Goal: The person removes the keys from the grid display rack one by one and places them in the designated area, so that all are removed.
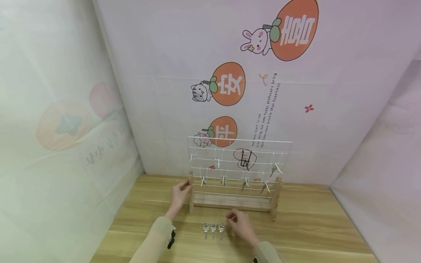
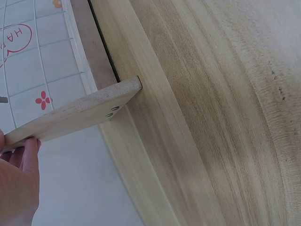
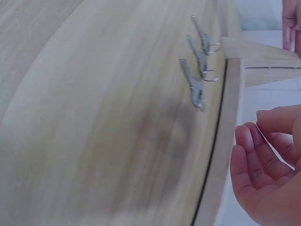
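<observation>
A white wire rack with hooks stands on a wooden base. My left hand pinches its left wooden side post; in the left wrist view, the fingers lie along one face of that post. Three silver keys with small rings lie in a row in front of the rack: a left key, a middle key and a right key. Just right of them is my right hand, its fingers loosely curled and nothing visible between them.
Several keys hang from the rack's hooks, among them one upper right key. A black wire piece sits high on the grid. The right side post stands on the wood-grain table, with a printed white backdrop behind.
</observation>
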`<state>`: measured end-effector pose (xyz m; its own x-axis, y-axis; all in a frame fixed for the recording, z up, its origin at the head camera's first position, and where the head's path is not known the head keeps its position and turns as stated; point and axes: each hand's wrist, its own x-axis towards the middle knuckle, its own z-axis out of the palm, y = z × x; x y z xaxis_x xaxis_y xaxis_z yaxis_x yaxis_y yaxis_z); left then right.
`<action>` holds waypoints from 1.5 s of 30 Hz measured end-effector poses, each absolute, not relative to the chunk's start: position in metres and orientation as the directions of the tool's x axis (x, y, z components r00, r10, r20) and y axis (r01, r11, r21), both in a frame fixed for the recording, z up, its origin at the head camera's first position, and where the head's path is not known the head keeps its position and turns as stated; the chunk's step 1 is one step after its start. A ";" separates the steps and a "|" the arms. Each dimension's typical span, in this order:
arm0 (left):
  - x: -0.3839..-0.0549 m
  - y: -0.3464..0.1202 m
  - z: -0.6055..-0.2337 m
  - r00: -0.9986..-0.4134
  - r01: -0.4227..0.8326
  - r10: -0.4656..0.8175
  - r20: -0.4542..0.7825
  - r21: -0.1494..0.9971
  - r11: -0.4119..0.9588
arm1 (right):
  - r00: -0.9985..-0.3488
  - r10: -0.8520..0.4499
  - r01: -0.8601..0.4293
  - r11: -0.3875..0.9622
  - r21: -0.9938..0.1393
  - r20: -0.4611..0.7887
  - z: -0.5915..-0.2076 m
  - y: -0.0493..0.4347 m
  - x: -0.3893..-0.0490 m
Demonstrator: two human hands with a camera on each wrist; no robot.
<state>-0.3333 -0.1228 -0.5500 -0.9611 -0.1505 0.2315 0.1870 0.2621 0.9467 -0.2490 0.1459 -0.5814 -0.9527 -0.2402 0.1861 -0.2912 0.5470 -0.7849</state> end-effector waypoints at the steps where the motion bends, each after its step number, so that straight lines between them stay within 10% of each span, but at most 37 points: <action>1: -0.333 -0.123 -0.550 -0.961 0.190 -0.148 0.235 0.945 0.266 | -0.952 -0.233 -0.297 0.554 -0.778 0.198 -0.579 0.146 -0.249; 45: -0.332 -0.121 -0.548 -0.963 0.167 -0.160 0.219 0.943 0.288 | -0.831 0.131 -0.397 0.540 -0.742 0.540 -0.461 0.207 -0.245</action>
